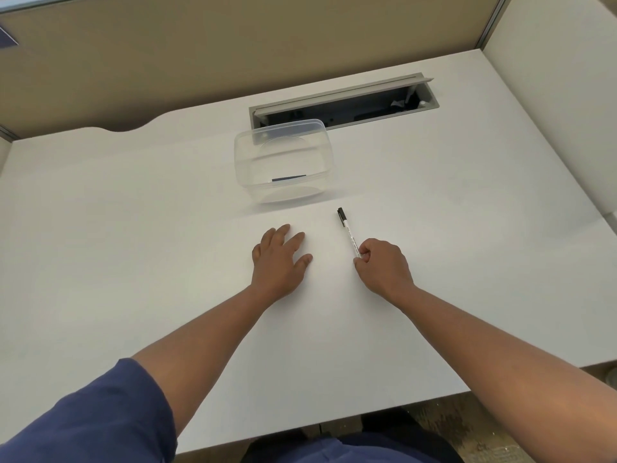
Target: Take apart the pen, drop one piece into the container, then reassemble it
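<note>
A white desk [133, 228] fills most of the view, bounded at the back by a tan partition [233, 45]. Set into the desk near its far edge is a long grey cable tray [430, 105] with its flap open, dark inside. Just in front of the tray's left end stands a clear plastic container [283, 162], open-topped, with a thin dark strip visible low at its near wall (whether it lies inside or is only a mark on the plastic I cannot tell). Two bare forearms reach in from below, the left one emerging from a blue sleeve [100, 422]. The left hand [278, 259] lies flat on the desk, palm down, fingers spread, grasping nothing. The right hand [384, 265] is curled, thumb and fingers pinching the near end of the pen [347, 232]. The pen, white-barrelled with a black cap at its far end, rests on the desk between the right hand and the container, near the container but apart from it.
</note>
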A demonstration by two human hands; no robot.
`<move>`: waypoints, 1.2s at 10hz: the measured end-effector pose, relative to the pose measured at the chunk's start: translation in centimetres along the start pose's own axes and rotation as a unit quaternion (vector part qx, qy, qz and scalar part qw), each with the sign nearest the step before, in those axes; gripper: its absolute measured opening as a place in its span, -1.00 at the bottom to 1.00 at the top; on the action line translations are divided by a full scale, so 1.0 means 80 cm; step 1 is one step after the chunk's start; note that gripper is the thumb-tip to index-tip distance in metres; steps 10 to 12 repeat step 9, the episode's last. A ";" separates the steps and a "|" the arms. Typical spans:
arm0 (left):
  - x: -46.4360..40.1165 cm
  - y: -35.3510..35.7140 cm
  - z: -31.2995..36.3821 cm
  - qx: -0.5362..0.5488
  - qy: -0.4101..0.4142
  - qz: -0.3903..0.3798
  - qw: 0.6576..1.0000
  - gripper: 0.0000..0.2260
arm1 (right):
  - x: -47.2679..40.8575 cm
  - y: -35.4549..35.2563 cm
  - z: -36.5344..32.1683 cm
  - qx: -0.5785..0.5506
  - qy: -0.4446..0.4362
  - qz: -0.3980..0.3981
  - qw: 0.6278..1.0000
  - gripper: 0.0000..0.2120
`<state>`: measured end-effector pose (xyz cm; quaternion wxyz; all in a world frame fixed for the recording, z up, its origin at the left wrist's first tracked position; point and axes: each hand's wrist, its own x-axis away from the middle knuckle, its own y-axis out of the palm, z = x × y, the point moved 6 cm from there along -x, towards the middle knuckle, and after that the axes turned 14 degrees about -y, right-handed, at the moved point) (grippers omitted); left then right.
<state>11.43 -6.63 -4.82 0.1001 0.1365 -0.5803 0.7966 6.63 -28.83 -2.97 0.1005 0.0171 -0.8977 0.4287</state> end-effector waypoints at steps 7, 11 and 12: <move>0.005 -0.001 -0.008 -0.014 0.007 -0.018 1.000 -0.47 | 0.000 0.004 -0.002 -0.004 0.017 -0.005 1.000 -0.82; 0.006 -0.005 -0.005 -0.002 0.013 -0.024 1.000 -0.45 | 0.001 0.000 -0.010 -0.003 0.001 0.003 1.000 -0.74; 0.006 -0.005 -0.005 -0.002 0.013 -0.024 1.000 -0.45 | 0.001 0.000 -0.010 -0.003 0.001 0.003 1.000 -0.74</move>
